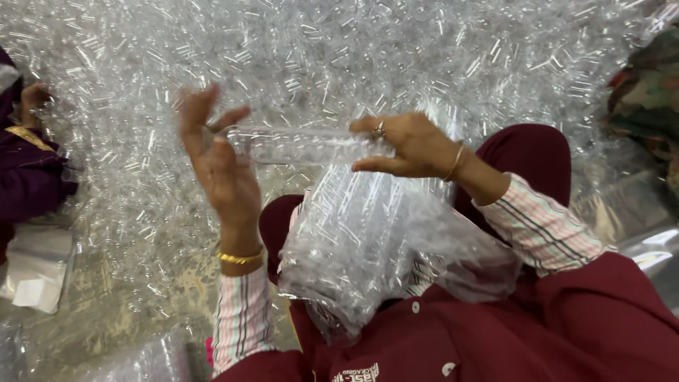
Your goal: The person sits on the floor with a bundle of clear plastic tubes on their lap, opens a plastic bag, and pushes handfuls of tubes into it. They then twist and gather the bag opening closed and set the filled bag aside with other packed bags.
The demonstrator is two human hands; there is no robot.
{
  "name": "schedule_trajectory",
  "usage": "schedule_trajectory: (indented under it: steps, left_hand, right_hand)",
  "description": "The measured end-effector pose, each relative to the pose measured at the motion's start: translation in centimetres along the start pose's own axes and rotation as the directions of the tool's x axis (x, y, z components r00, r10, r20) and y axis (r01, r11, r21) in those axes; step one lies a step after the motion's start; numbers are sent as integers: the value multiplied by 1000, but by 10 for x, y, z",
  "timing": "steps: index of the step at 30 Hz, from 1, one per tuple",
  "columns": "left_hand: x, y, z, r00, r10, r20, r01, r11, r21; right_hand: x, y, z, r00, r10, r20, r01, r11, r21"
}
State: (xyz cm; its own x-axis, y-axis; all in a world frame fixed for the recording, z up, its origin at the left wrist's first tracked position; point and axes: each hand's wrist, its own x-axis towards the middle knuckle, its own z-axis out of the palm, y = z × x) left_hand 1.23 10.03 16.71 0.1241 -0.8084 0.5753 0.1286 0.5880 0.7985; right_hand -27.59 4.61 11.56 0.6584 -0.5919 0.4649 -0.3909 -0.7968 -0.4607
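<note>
Both hands carry a row of clear tubes between them: right hand closed over one end, left hand flat and open, palm pressed against the other end, fingers spread. Row sits level, above the lap. Just below, a clear bag stuffed with tubes rests on the maroon lap. Beyond, a huge heap of loose tubes covers the floor. Another person's sleeve far left.
</note>
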Motion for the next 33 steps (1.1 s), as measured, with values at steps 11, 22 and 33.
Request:
schedule_trajectory:
  steps: [11,22,33]
  left_hand:
    - [-101,-15,-4,683,-657,320,652,745,139]
    - [-170,18,-61,702,-668,247,626,744,233]
    - [-191,87,5,772,-622,-131,431,360,827]
  right_hand:
    - [-4,-90,-88,812,-566,-146,309,627,-715]
    - [-170,-121,-102,955,283,84,-285,958,14]
    - [-101,-133,-37,982,187,14,-188,975,121]
